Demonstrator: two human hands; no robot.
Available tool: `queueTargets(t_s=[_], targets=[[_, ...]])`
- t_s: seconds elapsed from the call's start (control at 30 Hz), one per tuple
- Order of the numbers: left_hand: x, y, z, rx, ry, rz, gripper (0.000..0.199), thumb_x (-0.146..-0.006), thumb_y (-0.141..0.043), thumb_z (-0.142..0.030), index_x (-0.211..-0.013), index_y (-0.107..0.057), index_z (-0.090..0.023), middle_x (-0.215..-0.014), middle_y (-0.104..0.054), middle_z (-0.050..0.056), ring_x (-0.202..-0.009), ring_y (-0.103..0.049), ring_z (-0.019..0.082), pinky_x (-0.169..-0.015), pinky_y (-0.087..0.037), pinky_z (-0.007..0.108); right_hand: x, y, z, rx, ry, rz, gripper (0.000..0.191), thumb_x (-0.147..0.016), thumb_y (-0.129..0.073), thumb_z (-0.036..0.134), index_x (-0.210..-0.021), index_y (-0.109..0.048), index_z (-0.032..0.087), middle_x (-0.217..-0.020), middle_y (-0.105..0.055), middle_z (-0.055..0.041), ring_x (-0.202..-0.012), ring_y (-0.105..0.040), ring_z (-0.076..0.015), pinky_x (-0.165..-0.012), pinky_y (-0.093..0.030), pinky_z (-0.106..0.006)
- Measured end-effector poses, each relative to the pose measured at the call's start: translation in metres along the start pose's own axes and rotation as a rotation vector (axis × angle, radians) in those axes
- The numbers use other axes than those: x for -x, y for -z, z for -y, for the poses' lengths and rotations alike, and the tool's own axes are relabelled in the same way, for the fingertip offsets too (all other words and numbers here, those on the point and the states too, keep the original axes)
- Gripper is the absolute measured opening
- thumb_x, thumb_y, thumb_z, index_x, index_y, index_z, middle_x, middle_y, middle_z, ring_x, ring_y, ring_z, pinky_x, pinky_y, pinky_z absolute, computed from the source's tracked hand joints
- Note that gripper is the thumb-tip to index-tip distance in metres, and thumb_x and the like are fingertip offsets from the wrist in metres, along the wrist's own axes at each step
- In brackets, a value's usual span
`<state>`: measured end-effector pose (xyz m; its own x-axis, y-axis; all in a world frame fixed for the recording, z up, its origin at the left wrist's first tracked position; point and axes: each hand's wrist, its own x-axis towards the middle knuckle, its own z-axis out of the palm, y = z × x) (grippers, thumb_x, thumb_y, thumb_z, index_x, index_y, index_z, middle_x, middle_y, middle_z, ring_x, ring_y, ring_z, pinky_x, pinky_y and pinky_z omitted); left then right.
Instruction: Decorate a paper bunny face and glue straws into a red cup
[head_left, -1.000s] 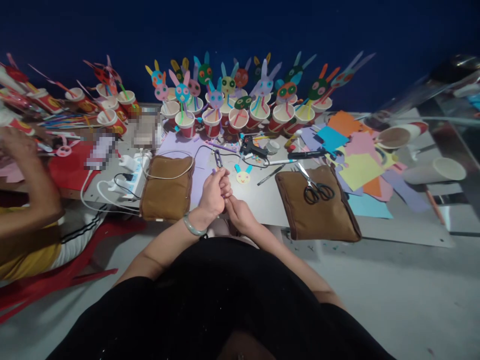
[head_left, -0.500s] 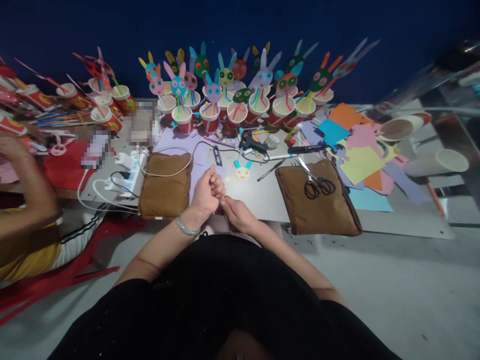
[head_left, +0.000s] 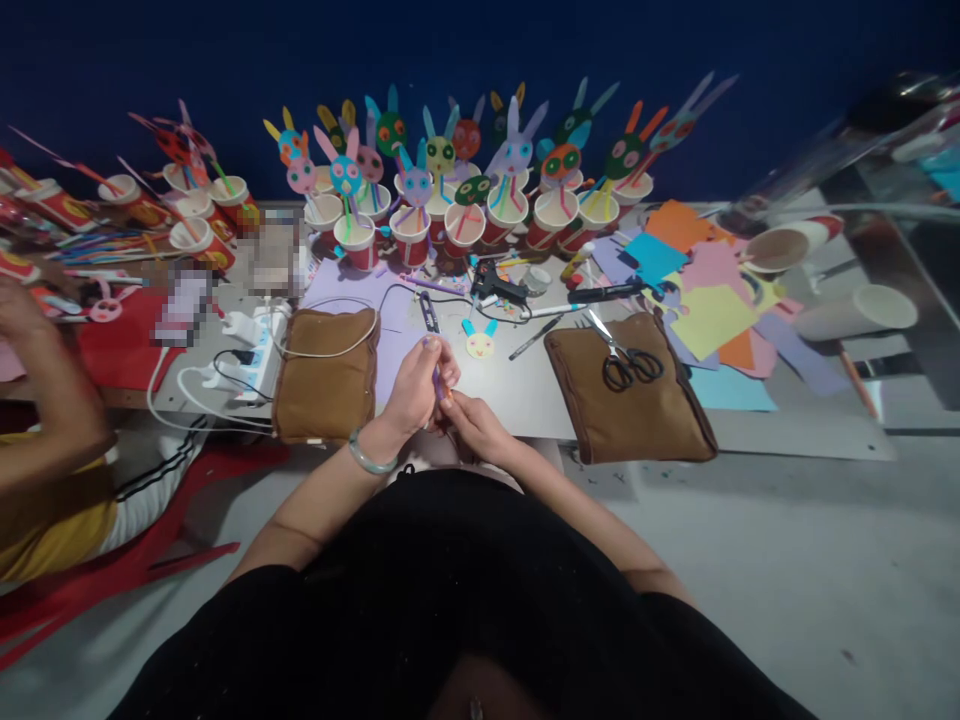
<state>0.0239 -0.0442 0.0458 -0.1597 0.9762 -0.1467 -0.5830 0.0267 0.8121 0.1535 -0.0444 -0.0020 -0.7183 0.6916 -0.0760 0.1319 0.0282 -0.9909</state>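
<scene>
Near the table's front edge, my left hand [head_left: 417, 388] is closed around thin purple and orange pipe cleaners [head_left: 440, 384], mostly covered by the fingers. My right hand [head_left: 480, 428] pinches their lower end, touching the left fingers. Just beyond the hands lies a pale yellow paper rabbit face [head_left: 480, 345] with blue ears. A box cutter [head_left: 429, 312] rests on purple paper [head_left: 390, 345] ahead of my left hand. Further back is a black glue gun [head_left: 498, 284], with a black pen [head_left: 535, 338] to the right of the rabbit face.
Brown cushions [head_left: 325, 375] flank my hands; black-handled scissors [head_left: 630, 366] lie on the right cushion [head_left: 630, 420]. Paper cups [head_left: 411, 240] with rabbit figures line the back. Coloured paper [head_left: 712, 318] is piled right. A power strip [head_left: 264, 350] with cables and another person's arm [head_left: 52, 385] are left.
My left hand has turned and its fingers have loosened, so the purple part of the pipe cleaners shows. My right hand keeps its pinch. The whole view has shifted slightly.
</scene>
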Motion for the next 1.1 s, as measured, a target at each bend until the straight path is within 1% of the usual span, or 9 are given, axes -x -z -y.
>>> queueTargets(t_s=[0.13, 0.2, 0.3, 0.43, 0.6, 0.73, 0.87, 0.93, 1.1], targets=[[0.004, 0.005, 0.004, -0.143, -0.007, 0.018, 0.044, -0.088, -0.066, -0.06, -0.078, -0.053, -0.019, -0.061, -0.057, -0.002, -0.054, -0.053, 0.009, -0.05, -0.043, 0.019, -0.001, 0.003, 0.001, 0.064, -0.021, -0.02, 0.063, -0.094, -0.041, 0.075, -0.083, -0.061, 0.017, -0.08, -0.069, -0.0062, -0.074, -0.065, -0.0173, -0.074, -0.051, -0.031], [0.007, 0.009, 0.002, -0.188, 0.052, 0.034, 0.043, -0.089, -0.064, -0.061, -0.084, -0.056, -0.019, -0.072, -0.066, 0.0, -0.049, -0.054, 0.008, -0.045, -0.042, 0.019, -0.001, 0.002, 0.002, -0.004, -0.021, -0.043, 0.062, -0.094, -0.041, 0.075, -0.083, -0.06, 0.017, -0.079, -0.07, -0.0061, -0.073, -0.065, -0.0168, -0.073, -0.052, -0.031], [0.009, 0.017, -0.002, -0.206, 0.157, 0.059, 0.045, -0.087, -0.064, -0.063, -0.097, -0.059, -0.02, -0.084, -0.073, 0.002, -0.039, -0.052, 0.007, -0.037, -0.038, 0.02, 0.0, 0.002, 0.002, -0.112, -0.046, -0.006, 0.058, -0.095, -0.043, 0.072, -0.084, -0.058, 0.018, -0.075, -0.069, -0.0039, -0.07, -0.065, -0.0155, -0.073, -0.053, -0.03], [0.013, 0.021, -0.001, -0.224, 0.135, 0.036, 0.047, -0.082, -0.07, -0.064, -0.092, -0.059, -0.019, -0.08, -0.074, 0.004, -0.043, -0.057, 0.008, -0.04, -0.043, 0.019, 0.001, 0.003, 0.0, -0.102, -0.06, 0.071, 0.057, -0.096, -0.044, 0.071, -0.085, -0.061, 0.017, -0.078, -0.069, -0.0045, -0.074, -0.067, -0.0162, -0.075, -0.054, -0.03], [0.021, 0.021, 0.003, -0.218, 0.147, 0.021, 0.047, -0.081, -0.072, -0.062, -0.09, -0.061, -0.017, -0.081, -0.075, 0.005, -0.038, -0.053, 0.007, -0.033, -0.033, 0.018, -0.002, 0.002, 0.002, -0.006, 0.002, 0.026, 0.059, -0.096, -0.042, 0.071, -0.083, -0.064, 0.017, -0.08, -0.071, -0.0056, -0.078, -0.066, -0.0165, -0.08, -0.052, -0.031], [0.026, 0.027, 0.0, -0.248, 0.192, 0.071, 0.058, -0.08, -0.071, -0.066, -0.107, -0.065, -0.015, -0.09, -0.077, 0.009, -0.043, -0.06, 0.011, -0.036, -0.044, 0.023, -0.001, 0.003, 0.006, 0.043, 0.016, 0.028, 0.06, -0.099, -0.04, 0.068, -0.076, -0.062, 0.017, -0.074, -0.068, -0.0044, -0.069, -0.061, -0.0141, -0.074, -0.049, -0.03], [0.027, 0.033, 0.004, -0.282, 0.153, 0.052, 0.057, -0.081, -0.067, -0.068, -0.092, -0.067, -0.013, -0.084, -0.077, 0.012, -0.053, -0.066, 0.014, -0.043, -0.049, 0.022, 0.001, 0.001, 0.003, 0.055, -0.013, 0.057, 0.062, -0.097, -0.041, 0.07, -0.075, -0.062, 0.017, -0.072, -0.067, -0.0045, -0.068, -0.06, -0.0142, -0.07, -0.048, -0.029], [0.028, 0.033, 0.008, -0.286, 0.148, 0.026, 0.056, -0.081, -0.067, -0.068, -0.09, -0.066, -0.013, -0.082, -0.076, 0.012, -0.054, -0.067, 0.015, -0.041, -0.049, 0.022, 0.001, -0.001, 0.001, 0.041, -0.034, 0.052, 0.062, -0.097, -0.04, 0.071, -0.074, -0.06, 0.017, -0.07, -0.066, -0.0042, -0.066, -0.06, -0.0142, -0.068, -0.048, -0.029], [0.029, 0.035, 0.014, -0.24, 0.209, 0.049, 0.062, -0.084, -0.065, -0.068, -0.115, -0.065, -0.015, -0.094, -0.078, 0.012, -0.049, -0.066, 0.016, -0.038, -0.049, 0.025, 0.003, -0.003, -0.002, -0.01, -0.046, 0.023, 0.06, -0.096, -0.04, 0.072, -0.073, -0.055, 0.019, -0.062, -0.06, -0.0007, -0.062, -0.056, -0.0131, -0.065, -0.046, -0.028]])
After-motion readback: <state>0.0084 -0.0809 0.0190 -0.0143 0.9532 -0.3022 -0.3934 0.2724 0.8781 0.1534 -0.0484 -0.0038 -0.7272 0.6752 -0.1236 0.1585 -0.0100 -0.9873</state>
